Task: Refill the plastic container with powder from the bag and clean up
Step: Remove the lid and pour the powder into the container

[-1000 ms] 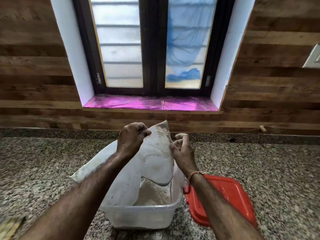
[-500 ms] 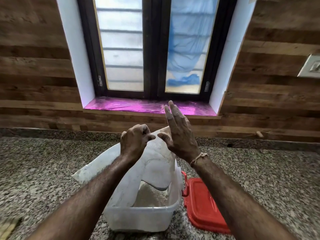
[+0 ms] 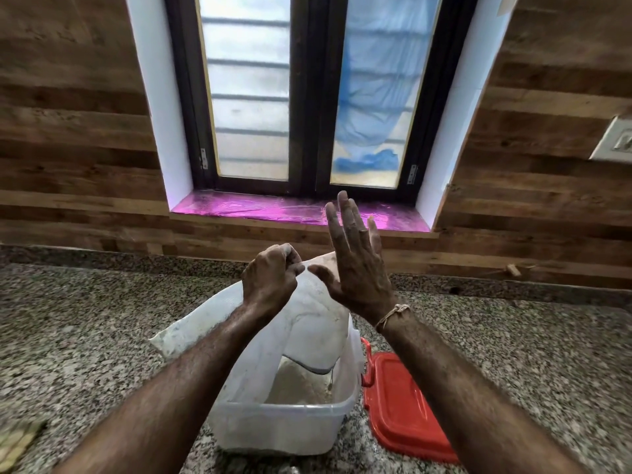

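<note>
A clear plastic container (image 3: 284,429) stands on the granite counter (image 3: 85,330) with pale powder (image 3: 297,384) inside. A white bag (image 3: 307,323) hangs upside down over it, its mouth down in the container. My left hand (image 3: 270,280) pinches the bag's upper end and holds it up. My right hand (image 3: 355,265) is beside the bag's top with flat, spread fingers and holds nothing. The container's red lid (image 3: 407,408) lies on the counter to the right, close against the container.
A wood-panelled wall with a dark-framed window and a pink-lined sill (image 3: 294,210) runs behind the counter. A white switch plate (image 3: 615,140) is on the wall at the right. Something yellowish (image 3: 15,439) lies at the counter's near left edge.
My right hand let go of the bag's top and rose with its fingers spread open. My left hand kept its hold on the bag.
</note>
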